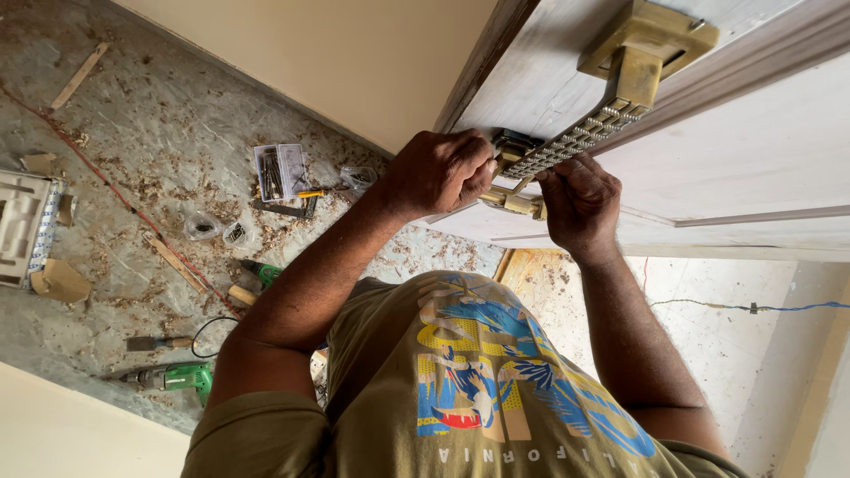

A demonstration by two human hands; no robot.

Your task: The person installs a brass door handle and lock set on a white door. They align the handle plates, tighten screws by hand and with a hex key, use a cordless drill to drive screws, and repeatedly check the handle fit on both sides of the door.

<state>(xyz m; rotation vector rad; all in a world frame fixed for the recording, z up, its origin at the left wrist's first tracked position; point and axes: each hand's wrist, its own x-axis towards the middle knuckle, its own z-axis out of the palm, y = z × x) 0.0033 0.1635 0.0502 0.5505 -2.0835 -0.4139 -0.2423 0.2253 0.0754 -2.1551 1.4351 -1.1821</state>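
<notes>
Sawdust-strewn floor (159, 133) lies below; at twelve o'clock our left hand (440, 173) grasps the brass lock fitting (513, 181) against the door (753, 150), right hand (580, 205) pinching its lower end to steady it

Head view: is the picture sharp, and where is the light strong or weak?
Head view: the left hand, right hand and brass door handle look sharp; daylight is bright on the floor at lower right; soft shadow lies under the door; the picture appears upside down.

A clear screw packet (280, 171) lies on the floor beside small clear bags (202, 227), a white moulded tray (22, 226) leftward.
</notes>
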